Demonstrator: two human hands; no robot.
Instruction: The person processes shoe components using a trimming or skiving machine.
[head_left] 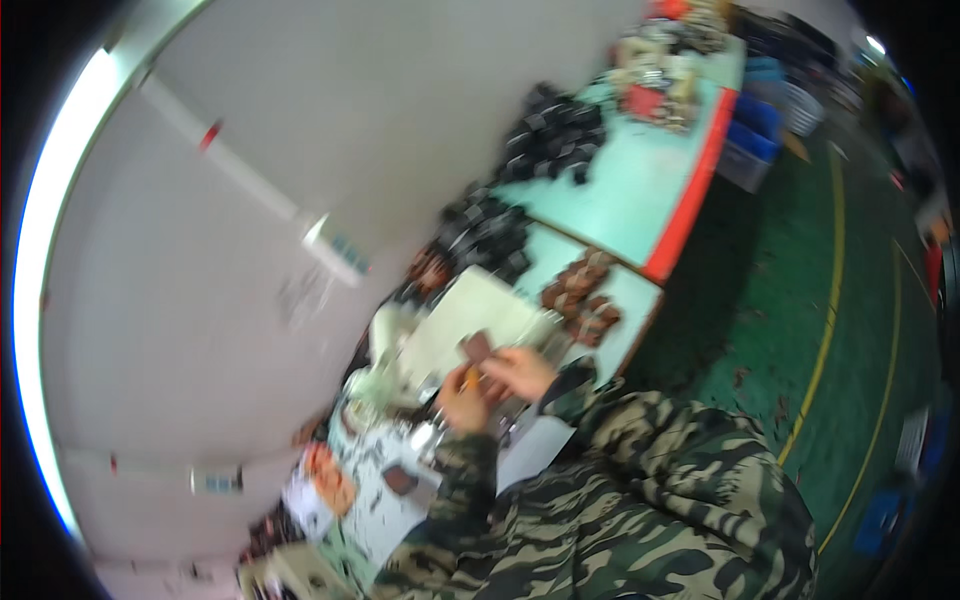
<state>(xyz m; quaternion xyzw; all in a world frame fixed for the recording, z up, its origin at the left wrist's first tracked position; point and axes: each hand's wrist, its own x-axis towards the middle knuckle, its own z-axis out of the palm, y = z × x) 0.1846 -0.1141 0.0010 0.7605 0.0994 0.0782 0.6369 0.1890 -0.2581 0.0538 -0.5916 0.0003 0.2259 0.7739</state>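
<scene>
My right hand (522, 373) pinches a small flat brown piece (476, 347), perhaps leather, in front of a cream-coloured machine (480, 312). Close beside it, my left hand (463, 405) is closed, its fingers curled toward the right hand. A small orange-yellow thing (472, 379) shows at the left fingers; blur hides what it is. Another dark brown flat piece (400, 480) lies on the white work surface (375, 520) left of my camouflage sleeve. The two hands nearly touch.
Brown bundles (580, 292) lie on the pale green table (640, 190) right of the machine. Black bundles (555, 130) are heaped along the wall. Blue bins (750, 135) stand on the green floor (740, 340) past the red table edge (690, 190). An orange-and-white bag (325, 485) sits at left.
</scene>
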